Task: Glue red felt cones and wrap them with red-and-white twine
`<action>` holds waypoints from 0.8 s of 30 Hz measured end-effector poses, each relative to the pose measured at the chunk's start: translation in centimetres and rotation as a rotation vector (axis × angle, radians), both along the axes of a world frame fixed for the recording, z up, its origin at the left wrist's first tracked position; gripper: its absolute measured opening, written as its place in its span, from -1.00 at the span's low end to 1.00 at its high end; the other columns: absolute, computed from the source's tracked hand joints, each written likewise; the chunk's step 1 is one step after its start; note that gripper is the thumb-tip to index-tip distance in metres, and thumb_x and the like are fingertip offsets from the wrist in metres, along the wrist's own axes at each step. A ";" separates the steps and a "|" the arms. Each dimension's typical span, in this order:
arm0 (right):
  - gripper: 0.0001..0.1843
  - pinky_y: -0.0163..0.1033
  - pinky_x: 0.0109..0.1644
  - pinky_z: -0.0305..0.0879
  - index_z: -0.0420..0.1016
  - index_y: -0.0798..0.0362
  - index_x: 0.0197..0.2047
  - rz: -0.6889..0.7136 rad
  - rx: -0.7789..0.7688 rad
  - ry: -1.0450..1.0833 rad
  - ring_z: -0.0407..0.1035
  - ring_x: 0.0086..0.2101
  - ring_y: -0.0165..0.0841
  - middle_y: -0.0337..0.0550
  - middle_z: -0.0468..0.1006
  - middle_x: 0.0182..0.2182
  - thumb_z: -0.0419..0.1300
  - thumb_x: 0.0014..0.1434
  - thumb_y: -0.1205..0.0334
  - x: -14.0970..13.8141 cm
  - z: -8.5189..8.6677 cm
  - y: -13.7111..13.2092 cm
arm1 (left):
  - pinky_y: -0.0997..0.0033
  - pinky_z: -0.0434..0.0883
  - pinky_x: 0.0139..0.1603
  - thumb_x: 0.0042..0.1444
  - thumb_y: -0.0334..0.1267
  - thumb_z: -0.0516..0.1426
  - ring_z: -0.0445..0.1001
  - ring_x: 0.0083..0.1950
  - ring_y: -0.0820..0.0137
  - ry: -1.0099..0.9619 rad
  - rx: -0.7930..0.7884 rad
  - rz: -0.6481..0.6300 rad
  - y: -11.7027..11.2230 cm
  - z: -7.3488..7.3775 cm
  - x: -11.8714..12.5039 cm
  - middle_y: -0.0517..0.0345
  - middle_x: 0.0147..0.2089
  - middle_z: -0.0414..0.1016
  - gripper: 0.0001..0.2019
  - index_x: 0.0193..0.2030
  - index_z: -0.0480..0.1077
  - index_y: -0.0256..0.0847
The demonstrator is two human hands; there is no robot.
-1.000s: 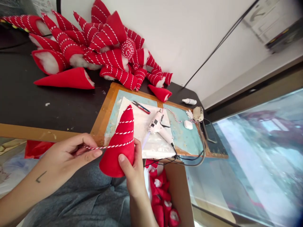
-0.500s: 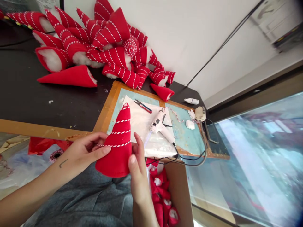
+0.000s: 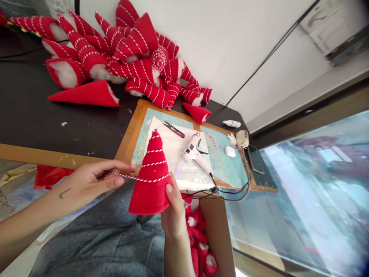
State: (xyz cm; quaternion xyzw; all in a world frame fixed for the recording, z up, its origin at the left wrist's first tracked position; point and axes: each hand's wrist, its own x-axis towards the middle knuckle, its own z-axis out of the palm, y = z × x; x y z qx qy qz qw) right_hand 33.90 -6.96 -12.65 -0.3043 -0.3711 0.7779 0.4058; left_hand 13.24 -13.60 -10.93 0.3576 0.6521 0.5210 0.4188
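A red felt cone [image 3: 150, 192] stands tip-up above my lap, circled by several turns of red-and-white twisted cord [image 3: 122, 176]. My right hand [image 3: 174, 204] grips the cone at its right side, thumb in front and the other fingers behind. To the left, my left hand [image 3: 98, 179] has its fingers curled around the cord, which runs taut from the cone into that hand. Behind the cone, a white glue gun [image 3: 194, 154] lies on a white sheet [image 3: 161, 148], with small thread snips [image 3: 174, 129] beside it.
Many cord-wrapped red cones [image 3: 135, 42] are heaped along the wall, with a plain red cone [image 3: 86, 93] in front. A cardboard box [image 3: 217, 227] of red pieces stands below the table edge. A white bottle [image 3: 232, 123] and power cables [image 3: 227, 194] lie to the right.
My left hand has moved left, away from the cone, drawing out a straight length of cord. The cone has shifted slightly right and turned in my right hand.
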 end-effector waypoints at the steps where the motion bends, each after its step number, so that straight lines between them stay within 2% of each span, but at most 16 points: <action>1: -0.65 -0.10 0.00 0.52 0.60 -0.06 -0.12 0.027 -0.010 0.029 0.58 -0.15 -0.16 -0.17 0.70 -0.20 0.40 0.22 -0.14 -0.3 0.1 0.0 | 0.41 0.65 -0.20 0.00 0.00 0.44 0.73 -0.16 0.21 -0.070 -0.002 -0.023 0.0 0.0 0.2 0.08 -0.20 0.78 -0.66 -0.09 0.75 -0.04; 3: -0.61 -0.03 0.08 0.54 0.64 -0.04 -0.08 0.072 -0.021 0.064 0.60 -0.05 -0.08 -0.10 0.73 -0.14 0.37 0.23 -0.16 -0.8 0.2 -0.2 | 0.34 0.69 -0.03 -0.04 -0.03 0.47 0.76 -0.02 0.16 -0.178 -0.006 -0.045 0.1 -0.2 0.8 0.04 -0.07 0.80 -0.62 -0.05 0.75 -0.05; 4: -0.60 0.00 0.13 0.53 0.65 -0.04 -0.04 0.082 -0.020 0.057 0.59 0.00 -0.06 -0.09 0.73 -0.09 0.36 0.24 -0.16 -1.1 0.3 -0.3 | 0.31 0.70 0.00 -0.06 -0.03 0.49 0.77 -0.01 0.13 -0.202 -0.004 -0.030 0.1 -0.4 1.0 0.02 -0.04 0.80 -0.59 -0.04 0.75 -0.06; 8: -0.60 -0.06 0.32 0.41 0.63 -0.11 0.12 -0.023 0.073 -0.169 0.51 0.13 -0.16 -0.17 0.68 0.09 0.30 0.36 -0.14 -1.2 0.3 -0.6 | 0.15 0.76 -0.07 -0.13 0.10 0.53 0.80 -0.06 0.01 -0.262 -0.009 -0.006 0.3 -1.0 1.6 -0.05 -0.08 0.81 -0.43 0.00 0.73 -0.13; 10: -0.58 -0.09 0.33 0.38 0.60 -0.15 0.14 -0.082 0.147 -0.240 0.49 0.13 -0.20 -0.20 0.66 0.10 0.22 0.42 -0.22 -0.8 0.3 -0.8 | 0.13 0.77 -0.05 -0.15 0.15 0.53 0.80 -0.05 0.00 -0.239 -0.018 0.020 0.3 -1.0 1.8 -0.04 -0.09 0.81 -0.39 0.01 0.73 -0.14; 12: -0.47 -0.07 0.32 0.40 0.57 -0.17 0.19 -0.048 0.233 -0.209 0.49 0.15 -0.19 -0.18 0.65 0.13 0.14 0.44 -0.34 -0.4 0.4 -1.0 | 0.17 0.76 -0.04 -0.14 0.16 0.53 0.79 -0.04 0.02 -0.173 -0.004 0.036 0.3 -0.7 1.9 -0.03 -0.06 0.81 -0.39 0.01 0.73 -0.13; 13: -0.43 -0.07 0.31 0.41 0.54 -0.18 0.23 -0.017 0.272 -0.185 0.50 0.16 -0.17 -0.18 0.65 0.16 0.16 0.41 -0.38 -0.3 0.5 -1.1 | 0.20 0.75 -0.02 -0.14 0.16 0.53 0.79 -0.03 0.04 -0.130 0.012 0.039 0.2 -0.5 2.0 -0.02 -0.03 0.81 -0.41 0.00 0.73 -0.13; 15: -0.38 -0.09 0.28 0.44 0.51 -0.17 0.27 0.014 0.314 -0.176 0.52 0.15 -0.16 -0.17 0.65 0.17 0.34 0.30 -0.32 -0.2 0.7 -1.2 | 0.26 0.74 0.01 -0.13 0.16 0.52 0.78 0.00 0.07 -0.043 0.045 0.046 0.1 -0.2 2.1 -0.02 0.02 0.80 -0.44 -0.03 0.74 -0.11; 16: -0.38 -0.11 0.25 0.45 0.52 -0.15 0.25 0.003 0.304 -0.187 0.54 0.12 -0.16 -0.18 0.67 0.14 0.43 0.25 -0.25 -0.2 0.7 -1.2 | 0.27 0.73 0.04 -0.11 0.16 0.51 0.77 0.01 0.08 -0.016 0.051 0.044 0.0 -0.1 2.1 -0.02 0.04 0.80 -0.45 -0.04 0.74 -0.11; 18: -0.48 -0.13 0.22 0.46 0.58 -0.11 0.14 -0.041 0.230 -0.178 0.57 0.06 -0.18 -0.18 0.70 0.05 0.48 0.22 -0.15 -0.3 0.7 -1.1 | 0.26 0.71 0.08 -0.05 0.14 0.49 0.76 0.04 0.08 -0.004 0.046 0.033 -0.2 0.1 1.8 -0.01 0.05 0.79 -0.50 -0.04 0.74 -0.11; 20: -0.55 -0.08 0.24 0.47 0.63 -0.09 0.06 -0.070 0.129 -0.120 0.58 0.05 -0.15 -0.15 0.72 0.00 0.42 0.26 -0.18 -0.5 0.6 -0.9 | 0.26 0.70 0.08 0.03 0.08 0.46 0.76 0.05 0.09 -0.013 0.020 0.013 -0.3 0.3 1.3 0.03 0.04 0.80 -0.58 -0.03 0.73 -0.08; 24: -0.43 0.08 0.19 0.55 0.70 -0.07 0.00 -0.085 -0.025 -0.045 0.61 0.04 0.00 -0.06 0.75 -0.03 0.38 0.16 -0.35 -0.9 0.8 -0.7 | 0.26 0.71 0.00 0.08 0.03 0.43 0.77 0.02 0.08 0.004 -0.046 -0.057 0.0 0.9 0.4 0.06 -0.06 0.82 -0.65 -0.03 0.75 -0.03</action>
